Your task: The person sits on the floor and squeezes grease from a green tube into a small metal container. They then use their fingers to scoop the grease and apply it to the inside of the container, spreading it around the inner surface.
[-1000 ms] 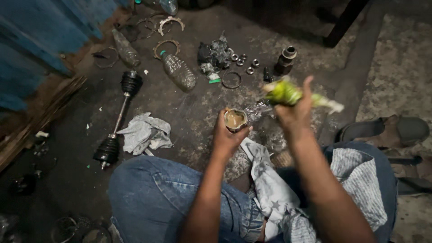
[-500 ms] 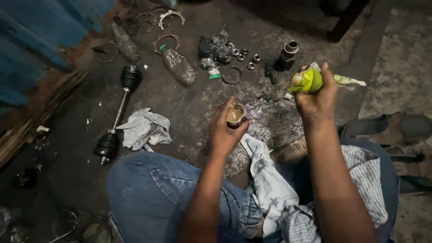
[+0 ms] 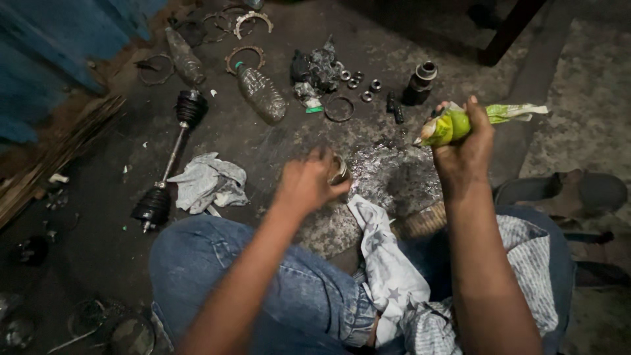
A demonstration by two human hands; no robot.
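a person sits cross-legged on a grimy workshop floor (image 3: 131,263), left hand (image 3: 307,184) closed around a small metal cup-shaped part (image 3: 339,172), right hand (image 3: 463,141) clenched on a crumpled green sachet (image 3: 453,125) raised above a wet patch (image 3: 381,167). an over-hard squeeze could spill the contents past the cup onto the star-print rag (image 3: 388,263) or jeans. loose bearings (image 3: 358,79), a ring (image 3: 340,109) and a drive axle (image 3: 171,161) crowd the front and left; room lies open only between the knees and that clutter.
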